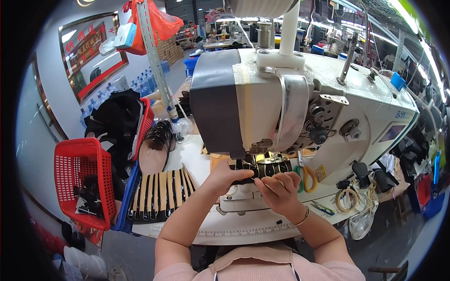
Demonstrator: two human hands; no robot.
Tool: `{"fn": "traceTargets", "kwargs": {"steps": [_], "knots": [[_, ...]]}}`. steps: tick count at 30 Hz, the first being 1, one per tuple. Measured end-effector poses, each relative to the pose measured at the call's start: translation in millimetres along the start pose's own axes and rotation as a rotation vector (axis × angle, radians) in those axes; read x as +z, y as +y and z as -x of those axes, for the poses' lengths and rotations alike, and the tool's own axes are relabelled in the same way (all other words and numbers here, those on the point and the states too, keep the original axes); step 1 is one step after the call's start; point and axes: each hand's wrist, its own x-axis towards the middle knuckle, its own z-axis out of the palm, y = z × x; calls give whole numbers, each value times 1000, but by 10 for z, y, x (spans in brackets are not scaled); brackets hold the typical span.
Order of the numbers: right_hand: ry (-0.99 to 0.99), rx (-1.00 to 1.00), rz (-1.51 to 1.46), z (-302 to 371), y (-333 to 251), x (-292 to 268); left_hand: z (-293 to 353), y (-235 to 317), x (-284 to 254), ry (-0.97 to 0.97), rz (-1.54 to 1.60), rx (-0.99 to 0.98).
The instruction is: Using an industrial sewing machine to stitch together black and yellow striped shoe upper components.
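Note:
A white and grey sewing machine (262,93) stands in front of me. Under its lit needle area lies a black upper piece (276,167) with thin gold-coloured lines across it. My left hand (224,178) grips the piece's left part, thumb on top and fingers partly hidden behind it. My right hand (282,191) pinches its near edge with curled fingers, close to the presser foot (269,159). To the left, a fanned row of black and tan strips (161,194) rests on the white table (201,229). A black strappy shoe upper (159,140) with a pinkish insole is behind them.
Scissors (308,179) with orange and green handles lie right of my hands. Farther right are small thread snips (323,208) and a tape roll (347,200). A red basket (84,182) with black scraps stands left, beside a blue tray (123,218). A metal post (157,61) rises behind.

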Motion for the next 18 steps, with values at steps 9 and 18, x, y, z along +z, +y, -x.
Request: {"fn": "traceTargets", "kwargs": {"steps": [9,18], "knots": [[14,62,74,-110,-67,39,-93,98,-43,-23,98,-90],[-15,181,119,-169,-52,115,-155,45,2,60,121,32]]}}
